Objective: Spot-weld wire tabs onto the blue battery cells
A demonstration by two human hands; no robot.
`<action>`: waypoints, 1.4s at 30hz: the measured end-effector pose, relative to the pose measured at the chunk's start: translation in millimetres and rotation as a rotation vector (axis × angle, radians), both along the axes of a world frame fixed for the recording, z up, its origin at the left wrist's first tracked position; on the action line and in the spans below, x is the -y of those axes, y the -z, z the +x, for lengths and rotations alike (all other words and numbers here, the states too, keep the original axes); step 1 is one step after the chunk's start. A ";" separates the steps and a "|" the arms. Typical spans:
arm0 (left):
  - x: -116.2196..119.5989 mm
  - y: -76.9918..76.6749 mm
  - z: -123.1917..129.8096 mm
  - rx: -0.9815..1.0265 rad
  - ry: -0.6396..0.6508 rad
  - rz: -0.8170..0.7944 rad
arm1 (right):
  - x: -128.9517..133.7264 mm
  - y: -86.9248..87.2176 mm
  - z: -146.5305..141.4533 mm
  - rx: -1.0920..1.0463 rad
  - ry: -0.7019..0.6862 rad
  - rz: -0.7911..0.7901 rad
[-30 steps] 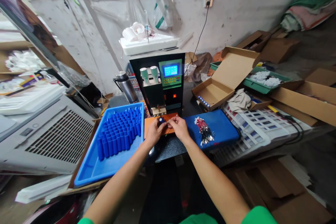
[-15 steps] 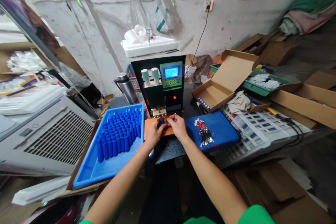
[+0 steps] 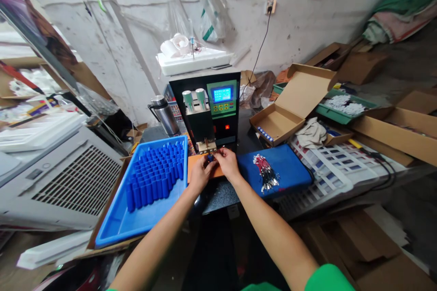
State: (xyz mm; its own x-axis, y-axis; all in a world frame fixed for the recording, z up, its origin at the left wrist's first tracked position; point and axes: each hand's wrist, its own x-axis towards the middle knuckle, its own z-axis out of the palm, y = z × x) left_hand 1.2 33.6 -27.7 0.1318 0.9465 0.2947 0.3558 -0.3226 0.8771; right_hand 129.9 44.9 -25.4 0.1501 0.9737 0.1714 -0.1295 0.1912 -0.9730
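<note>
My left hand (image 3: 200, 172) is closed round a blue cylindrical battery cell (image 3: 210, 158), of which only a small part shows between the fingers. My right hand (image 3: 226, 163) pinches at the top of that cell, and whatever its fingertips hold is too small to make out. Both hands meet over an orange board (image 3: 195, 164), right under the electrode tips of a black spot welder (image 3: 201, 128). The welder's blue display (image 3: 222, 94) is lit. To the right, a bundle of red and black wire leads (image 3: 265, 172) lies on a blue pad (image 3: 293, 168).
A blue tray (image 3: 112, 218) with rows of upright blue cells stands at the left. Behind it is a steel flask (image 3: 166, 116). An open cardboard box (image 3: 285, 120) sits at the back right, near a white plastic crate (image 3: 324, 177). A grey cooler unit (image 3: 64, 182) flanks the tray.
My right hand has shifted slightly left and up, closer to the electrode tips. The left hand stays at the cell, almost still.
</note>
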 end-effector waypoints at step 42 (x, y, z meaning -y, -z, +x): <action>-0.7 3.0 0.3 0.061 0.003 -0.013 | 2.4 -0.2 -1.4 0.184 0.041 -0.012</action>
